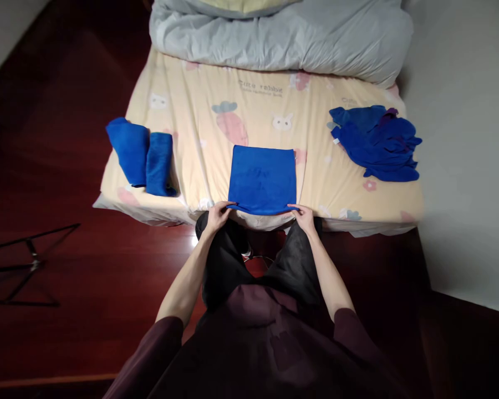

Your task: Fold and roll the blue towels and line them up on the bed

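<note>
A blue cloth (263, 176), perhaps a towel, lies flat in a near-square on the bed's front edge, its near edge slightly lifted. My left hand (219, 216) pinches the near left corner between thumb and fingers. At the near right corner, my right hand (303, 217) is closed on the same cloth in a similar pinch. To the left lie two folded blue cloths (159, 163) side by side. A crumpled heap of blue cloths (378, 143) with a bit of purple and a white tag sits to the right.
The bed has a pale yellow patterned sheet (191, 111). Across its back lies a rolled grey quilt (283, 39) with a yellow pillow (245, 5). A white wall (466, 138) borders the right side. Black tripod legs (34, 265) stand on the dark red floor (120, 310).
</note>
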### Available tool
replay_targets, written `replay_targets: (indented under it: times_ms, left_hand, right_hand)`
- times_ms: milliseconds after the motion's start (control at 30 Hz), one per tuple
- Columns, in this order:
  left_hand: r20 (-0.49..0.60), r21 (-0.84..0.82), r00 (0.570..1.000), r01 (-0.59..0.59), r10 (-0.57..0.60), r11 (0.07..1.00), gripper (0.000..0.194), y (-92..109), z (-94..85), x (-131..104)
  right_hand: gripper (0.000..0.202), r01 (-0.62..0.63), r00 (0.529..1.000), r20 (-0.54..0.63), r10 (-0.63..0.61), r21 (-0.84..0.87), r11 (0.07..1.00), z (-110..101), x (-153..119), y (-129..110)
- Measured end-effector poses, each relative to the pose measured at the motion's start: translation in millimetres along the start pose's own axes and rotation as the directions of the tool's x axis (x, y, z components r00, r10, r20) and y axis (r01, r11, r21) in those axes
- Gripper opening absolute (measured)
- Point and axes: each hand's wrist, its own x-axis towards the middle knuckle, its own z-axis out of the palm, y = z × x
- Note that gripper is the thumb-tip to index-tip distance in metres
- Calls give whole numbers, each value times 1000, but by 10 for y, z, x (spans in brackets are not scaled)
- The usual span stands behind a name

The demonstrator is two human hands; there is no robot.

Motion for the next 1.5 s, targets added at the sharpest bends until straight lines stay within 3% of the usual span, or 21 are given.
replay_targets:
  times_ms: [100, 267, 633, 900, 1033, 1267, 1500]
  left_hand:
    - [-81, -12, 989, 120, -120, 993, 38, 28, 5, 24]
    - [-143, -31, 970, 193, -195, 981, 45, 97, 21, -1]
    - [-163, -73, 956, 236, -245, 969, 47, 149, 5, 1]
    - [-195, -23, 938, 287, -285, 958, 42, 211, 61, 41]
    - [-215, 34, 935, 297, -283, 954, 45, 220, 82, 44]
    - [-260, -32, 918, 302, -299, 953, 45, 210, 80, 8]
    - [-280, -27, 918, 287, -282, 958, 43, 153, 101, 14]
  right_hand:
    - [34, -47, 992, -115, 46, -6, 999, 17, 25, 13]
    - [56, -106, 960, -261, 107, 17, 994, 116, 29, 31]
    - [59, -123, 980, -161, 115, -40, 992, 64, 156, -89]
    - [48, -178, 949, -313, 39, -427, 887, 193, 118, -217]
    - [41, -255, 918, -394, 40, -511, 821, 320, 29, -243]
    - [45, -321, 883, -462, 78, -476, 819, 433, -24, -228]
    - [52, -206, 896, -443, 24, -368, 907, 386, -7, -153]
